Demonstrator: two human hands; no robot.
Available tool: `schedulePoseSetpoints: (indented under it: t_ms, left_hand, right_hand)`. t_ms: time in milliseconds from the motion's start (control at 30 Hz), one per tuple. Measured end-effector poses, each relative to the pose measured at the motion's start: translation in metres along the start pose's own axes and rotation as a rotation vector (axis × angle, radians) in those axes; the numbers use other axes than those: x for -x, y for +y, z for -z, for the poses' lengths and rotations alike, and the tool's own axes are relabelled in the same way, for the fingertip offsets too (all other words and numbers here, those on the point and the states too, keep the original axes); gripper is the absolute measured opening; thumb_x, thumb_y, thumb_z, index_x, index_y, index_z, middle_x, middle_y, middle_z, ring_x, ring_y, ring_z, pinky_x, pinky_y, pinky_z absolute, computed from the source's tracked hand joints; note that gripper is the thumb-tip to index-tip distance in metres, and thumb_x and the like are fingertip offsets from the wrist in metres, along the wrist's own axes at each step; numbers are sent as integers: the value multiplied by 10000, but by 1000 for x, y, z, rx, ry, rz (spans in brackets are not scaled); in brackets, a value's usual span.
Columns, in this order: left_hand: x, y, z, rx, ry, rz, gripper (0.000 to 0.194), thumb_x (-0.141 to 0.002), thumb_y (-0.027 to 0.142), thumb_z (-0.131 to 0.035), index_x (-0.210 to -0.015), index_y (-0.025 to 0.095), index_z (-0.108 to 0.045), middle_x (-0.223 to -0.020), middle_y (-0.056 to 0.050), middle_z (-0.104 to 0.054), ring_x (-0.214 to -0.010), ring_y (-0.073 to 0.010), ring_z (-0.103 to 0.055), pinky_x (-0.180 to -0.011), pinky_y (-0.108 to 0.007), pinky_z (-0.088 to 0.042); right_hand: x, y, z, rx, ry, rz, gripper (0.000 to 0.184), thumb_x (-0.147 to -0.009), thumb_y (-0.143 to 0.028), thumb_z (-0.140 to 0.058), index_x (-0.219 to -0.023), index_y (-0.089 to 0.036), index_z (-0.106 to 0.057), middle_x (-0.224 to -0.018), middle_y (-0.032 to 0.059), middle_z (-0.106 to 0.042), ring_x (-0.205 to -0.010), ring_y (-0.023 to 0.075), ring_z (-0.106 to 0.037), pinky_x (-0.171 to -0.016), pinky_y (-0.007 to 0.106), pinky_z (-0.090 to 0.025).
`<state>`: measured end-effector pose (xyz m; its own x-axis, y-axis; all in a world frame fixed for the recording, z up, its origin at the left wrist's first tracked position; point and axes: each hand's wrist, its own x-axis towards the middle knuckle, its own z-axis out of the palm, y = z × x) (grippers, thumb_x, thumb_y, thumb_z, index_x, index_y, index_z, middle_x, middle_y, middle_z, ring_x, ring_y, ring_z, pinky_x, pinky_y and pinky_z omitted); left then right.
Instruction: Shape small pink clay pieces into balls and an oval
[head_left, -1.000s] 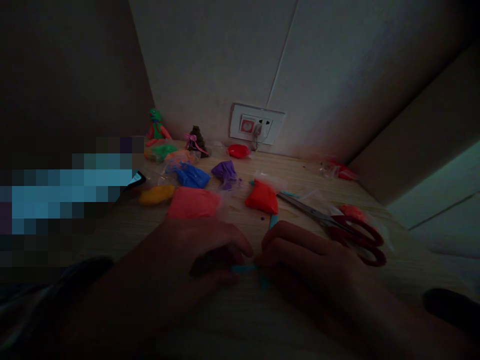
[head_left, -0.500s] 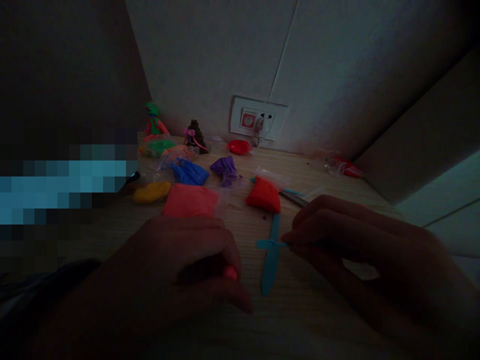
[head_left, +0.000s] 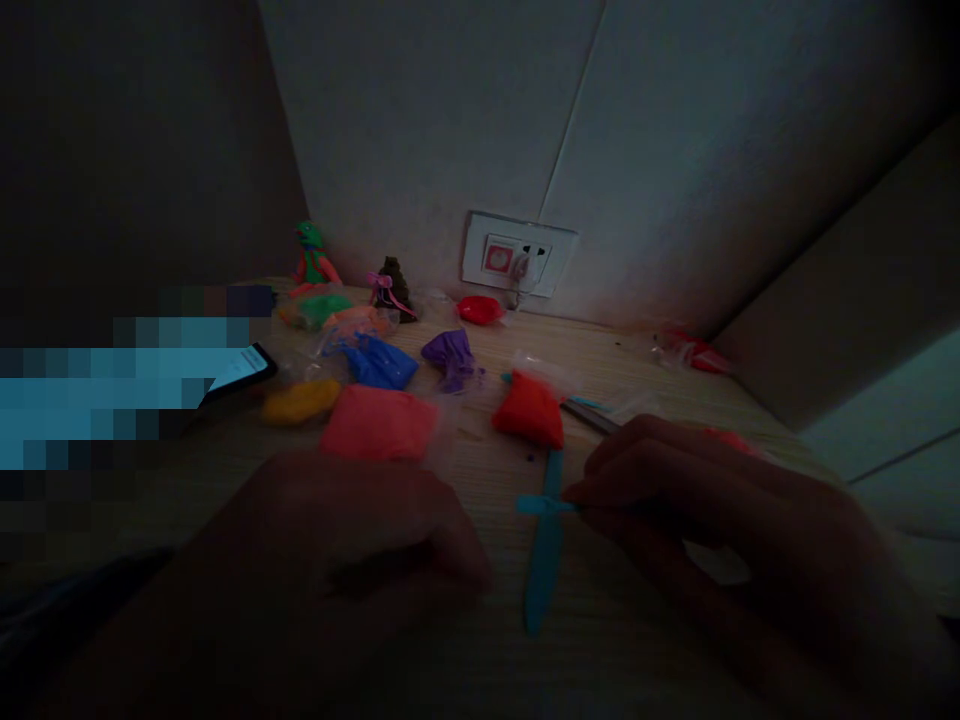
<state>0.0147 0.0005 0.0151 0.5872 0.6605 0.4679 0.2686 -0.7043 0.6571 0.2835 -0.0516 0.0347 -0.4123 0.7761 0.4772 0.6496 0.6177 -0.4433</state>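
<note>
My left hand is closed, its thumb and fingertips pressed together, low over the table. The piece of pink clay seen between its fingers a moment ago is now hidden inside. My right hand pinches a small blue modelling tool by thumb and forefinger, its flat tip pointing left. Under that tip, a blue plastic clay knife lies lengthwise on the table. Just beyond the knife sits a bag of red clay. A bag of pink clay lies behind my left hand.
Bags of blue, purple and yellow clay lie on the wooden table. A green figure and a brown figure stand by the wall socket. A phone is at left.
My left fingers have closed over the pink clay, which no longer shows. The small blue tool has rolled in my right hand, showing its flat side. The view has shifted slightly upward.
</note>
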Motion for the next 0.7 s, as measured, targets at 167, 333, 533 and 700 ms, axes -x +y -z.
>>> schedulePoseSetpoints:
  t_ms: [167, 333, 533, 700]
  left_hand:
    - [9, 0, -4, -58, -19, 74, 337, -1121, 237, -573, -1048, 457, -817, -893, 249, -840, -721, -34, -789, -696, -87, -537]
    - [5, 3, 4, -46, -11, 50, 274, -1044, 338, -733, -773, 334, -772, -648, 190, -730, -518, -42, -631, -503, -125, -405]
    - [3, 4, 5, -76, -61, 15, 302, -1101, 254, -638, -1150, 476, -837, -956, 202, -857, -809, -55, -797, -765, -132, -533]
    - [-2, 17, 7, -72, -88, 136, 411, -1157, 351, -579, -806, 291, -783, -710, 150, -770, -626, -56, -704, -653, -137, -486]
  right_hand:
    - [-1, -1, 0, -6, 23, -5, 237, -1046, -75, -525, -953, -275, -612, -880, -56, -674, -670, 96, -631, -591, 198, -491]
    - [-1, -6, 2, -9, -13, -12, 205, -1065, -133, -555, -923, -266, -620, -854, -39, -680, -582, 106, -526, -618, 251, -522]
    - [-7, -6, -3, 10, 12, -27, 236, -1038, -104, -523, -892, -239, -650, -840, -12, -693, -624, 106, -584, -533, 233, -455]
    - [-15, 4, -4, 47, 41, 13, 200, -1021, -81, -546, -894, -212, -628, -754, -38, -622, -555, 87, -507, -467, 215, -381]
